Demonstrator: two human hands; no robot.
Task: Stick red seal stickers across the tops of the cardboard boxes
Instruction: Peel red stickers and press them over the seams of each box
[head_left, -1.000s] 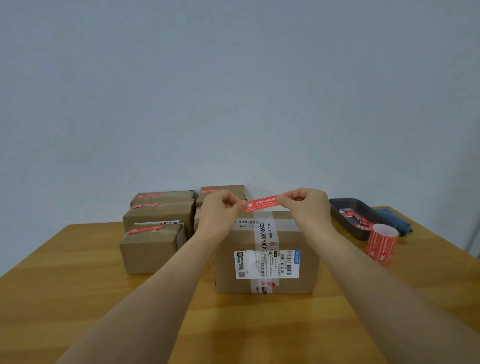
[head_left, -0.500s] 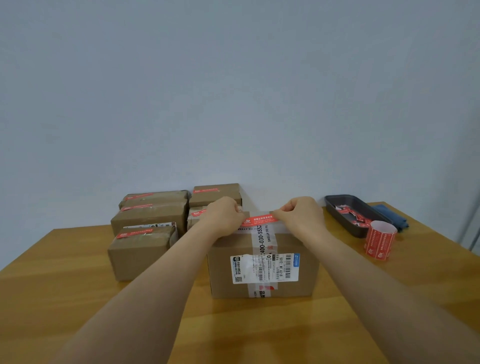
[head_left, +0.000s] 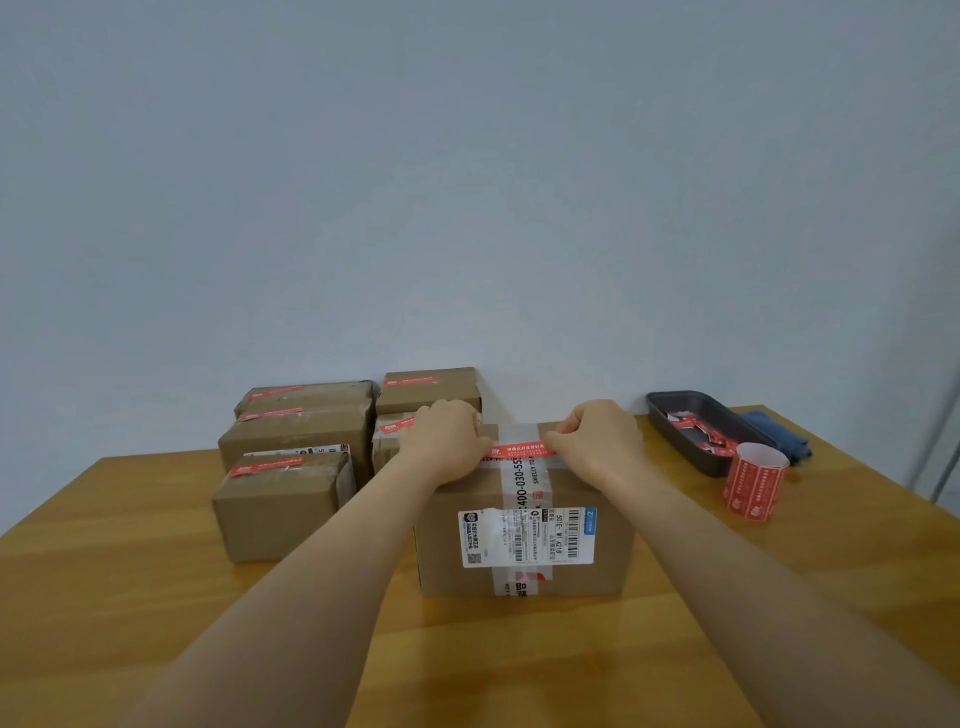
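Observation:
A large cardboard box (head_left: 524, 551) with a white shipping label stands in front of me on the wooden table. A red seal sticker (head_left: 522, 449) lies across the clear tape on its top, near the front edge. My left hand (head_left: 447, 441) pinches the sticker's left end and my right hand (head_left: 597, 439) pinches its right end, both resting on the box top. Several smaller boxes (head_left: 291, 467) bearing red stickers are stacked behind and to the left.
A roll of red stickers (head_left: 753, 488) stands upright at the right. Behind it lies a dark tray (head_left: 675, 421) with red scraps, and a blue cloth (head_left: 779, 436) beside that. A plain wall closes the table's far edge.
Both hands have lowered the sticker from the air above the box down onto the box top. The camera has tilted up slightly.

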